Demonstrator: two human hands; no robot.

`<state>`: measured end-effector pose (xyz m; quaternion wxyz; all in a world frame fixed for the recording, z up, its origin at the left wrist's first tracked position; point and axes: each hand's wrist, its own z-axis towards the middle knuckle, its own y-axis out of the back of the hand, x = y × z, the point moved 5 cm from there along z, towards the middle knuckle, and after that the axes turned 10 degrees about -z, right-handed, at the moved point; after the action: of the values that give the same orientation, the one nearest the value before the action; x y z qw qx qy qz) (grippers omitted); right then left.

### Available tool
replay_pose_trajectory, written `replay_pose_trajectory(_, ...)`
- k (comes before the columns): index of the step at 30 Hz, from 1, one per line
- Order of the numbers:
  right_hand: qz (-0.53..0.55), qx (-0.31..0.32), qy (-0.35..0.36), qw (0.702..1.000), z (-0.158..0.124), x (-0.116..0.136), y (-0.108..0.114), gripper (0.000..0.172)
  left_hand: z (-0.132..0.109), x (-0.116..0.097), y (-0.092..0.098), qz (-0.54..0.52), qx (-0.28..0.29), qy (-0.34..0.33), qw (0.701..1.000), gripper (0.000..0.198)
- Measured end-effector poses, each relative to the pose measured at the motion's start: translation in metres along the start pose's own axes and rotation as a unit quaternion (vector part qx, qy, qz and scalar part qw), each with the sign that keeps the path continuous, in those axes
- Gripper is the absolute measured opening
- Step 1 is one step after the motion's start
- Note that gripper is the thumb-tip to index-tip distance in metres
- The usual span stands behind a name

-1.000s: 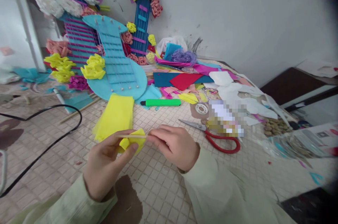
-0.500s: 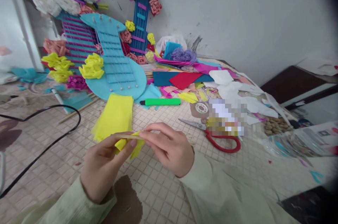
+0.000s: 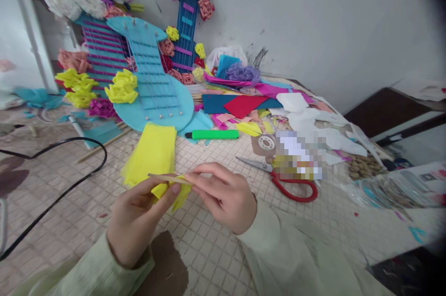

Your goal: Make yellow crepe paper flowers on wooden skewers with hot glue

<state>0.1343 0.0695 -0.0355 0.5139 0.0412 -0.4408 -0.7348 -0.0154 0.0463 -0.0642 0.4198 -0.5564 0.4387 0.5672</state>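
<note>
Between thumb and fingers, my left hand pinches a small folded piece of yellow paper at the lower centre. My right hand holds a thin pale strip by its right end, its fingertips touching the yellow piece. The strip lies across the top of the yellow piece and over my left fingers. Just behind my left hand lies a stack of yellow sheets. A green marker is beyond my hands, and scissors with red handles lie open to the right.
Blue guitar-shaped crafts with paper flowers lean at the back left. A black cable curves across the left side. Coloured paper scraps, purple yarn and a white tape roll lie behind and right.
The left end of the pale strip has risen slightly and shows more clearly above my left fingers. Both hands keep nearly the same place and grip.
</note>
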Motion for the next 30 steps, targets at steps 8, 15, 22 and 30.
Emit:
replay_pose_trajectory(8, -0.047, -0.024, 0.049, 0.997, 0.001, 0.006, 0.003, 0.023, -0.001, -0.002, 0.000, -0.006, -0.007, -0.007, 1.000, 0.005)
replay_pose_trajectory(15, -0.080, -0.027, 0.065, 0.994, 0.003, 0.011, 0.004, 0.020, 0.000, 0.001, 0.002, -0.003, -0.018, -0.015, 1.000, 0.007)
replay_pose_trajectory(22, -0.067, -0.026, 0.025, 0.997, 0.001, 0.010, 0.002, 0.016, 0.001, 0.005, 0.004, 0.031, -0.023, -0.015, 0.999, 0.007)
replay_pose_trajectory(30, 0.075, 0.018, -0.105, 0.991, 0.003, -0.003, 0.000, 0.022, -0.002, 0.003, 0.002, 0.060, -0.005, -0.070, 0.996, 0.005)
